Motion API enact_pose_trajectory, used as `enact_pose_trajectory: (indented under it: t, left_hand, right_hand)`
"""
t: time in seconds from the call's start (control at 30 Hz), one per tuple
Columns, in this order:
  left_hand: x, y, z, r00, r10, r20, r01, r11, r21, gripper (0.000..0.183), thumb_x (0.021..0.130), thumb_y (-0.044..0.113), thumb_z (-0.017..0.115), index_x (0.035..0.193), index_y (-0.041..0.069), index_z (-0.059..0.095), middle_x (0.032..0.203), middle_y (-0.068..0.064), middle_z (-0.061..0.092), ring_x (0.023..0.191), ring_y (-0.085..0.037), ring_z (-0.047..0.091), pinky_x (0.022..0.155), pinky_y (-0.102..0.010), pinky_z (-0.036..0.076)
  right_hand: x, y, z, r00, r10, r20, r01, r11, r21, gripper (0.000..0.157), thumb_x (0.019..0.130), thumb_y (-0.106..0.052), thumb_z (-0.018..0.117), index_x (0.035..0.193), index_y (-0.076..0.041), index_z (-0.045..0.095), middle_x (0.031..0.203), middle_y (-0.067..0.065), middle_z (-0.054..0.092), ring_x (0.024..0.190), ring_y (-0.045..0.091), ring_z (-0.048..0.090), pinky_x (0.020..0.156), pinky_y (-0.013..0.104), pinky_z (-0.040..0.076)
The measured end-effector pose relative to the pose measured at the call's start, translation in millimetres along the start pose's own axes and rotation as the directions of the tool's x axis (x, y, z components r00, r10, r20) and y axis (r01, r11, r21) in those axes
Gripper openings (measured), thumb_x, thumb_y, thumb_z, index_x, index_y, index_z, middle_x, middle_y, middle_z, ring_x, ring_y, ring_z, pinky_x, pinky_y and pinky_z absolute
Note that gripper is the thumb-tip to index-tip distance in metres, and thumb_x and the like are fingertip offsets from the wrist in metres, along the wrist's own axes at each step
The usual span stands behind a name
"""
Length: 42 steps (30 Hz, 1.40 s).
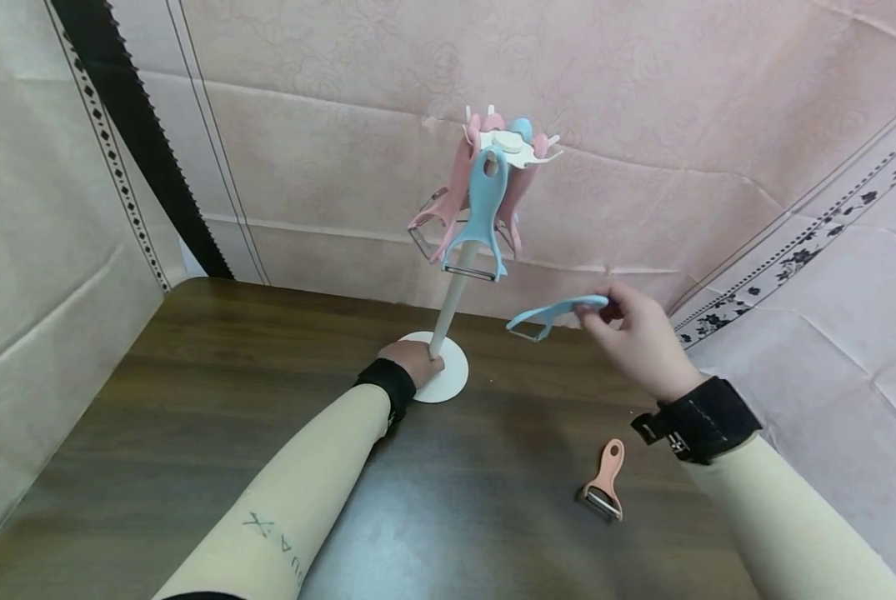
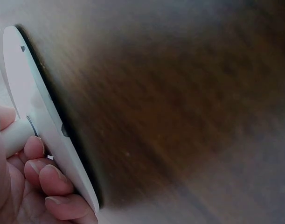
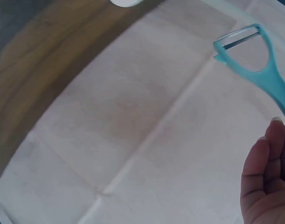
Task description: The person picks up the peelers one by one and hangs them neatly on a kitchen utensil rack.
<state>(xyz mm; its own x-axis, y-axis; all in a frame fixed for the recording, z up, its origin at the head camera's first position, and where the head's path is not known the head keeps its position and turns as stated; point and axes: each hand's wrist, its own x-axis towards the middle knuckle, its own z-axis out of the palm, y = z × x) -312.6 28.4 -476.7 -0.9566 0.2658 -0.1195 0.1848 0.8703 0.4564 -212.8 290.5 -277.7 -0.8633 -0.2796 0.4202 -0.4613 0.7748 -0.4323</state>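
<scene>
My left hand (image 1: 412,360) grips the white pole (image 1: 453,300) of a stand low down, just above its round base (image 1: 453,379); in the left wrist view the fingers (image 2: 56,179) curl beside the pole. My right hand (image 1: 638,340) pinches a light blue peeler (image 1: 551,312) by its handle end, held to the right of the stand with the blade pointing left. In the right wrist view that peeler's blade and forked frame (image 3: 266,77) show plainly. From the hooked white top (image 1: 509,147) hang another blue peeler (image 1: 485,204) and several pink peelers (image 1: 458,192).
A salmon-pink peeler (image 1: 609,468) lies on the brown wooden table (image 1: 267,433), near my right forearm. Pale patterned cloth (image 1: 327,167) hangs behind the table and along both sides. A dark strip (image 1: 147,142) runs down the cloth at the left.
</scene>
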Motion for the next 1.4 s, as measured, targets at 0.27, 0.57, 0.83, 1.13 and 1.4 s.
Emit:
enact_pose_trajectory:
  t: [0.27,0.57,0.83,1.13,1.4]
  left_hand:
    - [0.9,-0.5,-0.3,1.000,-0.012,-0.012,0.012,1.000,0.007,0.031,0.092,0.037,0.055,0.077,0.014,0.070,0.069,0.000,0.064,0.068,-0.020,0.059,0.063,-0.036,0.046]
    - [-3.8,4.1,-6.6,1.000,-0.012,-0.008,0.012,1.000,0.016,0.031,0.094,0.036,0.054,0.080,0.013,0.071,0.070,0.000,0.064,0.070,-0.021,0.059,0.064,-0.035,0.045]
    - [-19.3,11.3,-20.6,1.000,0.007,-0.011,-0.007,1.000,0.013,0.031,0.094,0.034,0.055,0.081,0.011,0.071,0.072,-0.002,0.066,0.072,-0.021,0.060,0.066,-0.035,0.047]
    - [-17.0,8.6,-14.1,1.000,0.016,-0.014,-0.016,1.000,0.009,0.032,0.094,0.034,0.054,0.077,0.012,0.069,0.070,-0.001,0.064,0.072,-0.021,0.059,0.067,-0.034,0.045]
    - [-23.0,11.6,-21.7,1.000,0.014,0.002,-0.014,1.000,0.001,0.031,0.094,0.033,0.054,0.080,0.011,0.071,0.073,-0.001,0.066,0.075,-0.021,0.061,0.070,-0.035,0.047]
  right_hand:
    - [13.3,-8.6,-19.6,0.992,-0.060,-0.110,0.059,0.998,-0.012,0.015,0.095,-0.016,0.062,0.100,-0.003,0.065,0.083,0.002,0.061,0.073,0.011,0.051,0.064,0.021,0.038]
    - [27.0,-26.0,-29.9,0.988,-0.087,-0.127,0.083,0.996,-0.033,0.015,0.096,-0.016,0.061,0.101,-0.002,0.066,0.087,0.002,0.063,0.078,0.009,0.054,0.070,0.020,0.040]
    - [43.5,-44.1,-39.2,0.988,-0.085,-0.129,0.082,0.996,-0.026,0.018,0.097,-0.019,0.059,0.102,-0.003,0.067,0.089,0.004,0.065,0.080,0.007,0.056,0.073,0.019,0.041]
    - [66.8,-69.7,-42.3,0.987,-0.117,-0.113,0.117,0.993,-0.001,0.024,0.099,-0.025,0.054,0.100,-0.004,0.066,0.084,0.003,0.065,0.080,0.011,0.058,0.074,0.021,0.043]
    - [77.6,-83.4,-37.9,0.974,-0.154,-0.166,0.164,0.985,0.047,0.025,0.100,-0.024,0.052,0.095,-0.004,0.066,0.079,0.002,0.063,0.076,0.012,0.058,0.073,0.023,0.045]
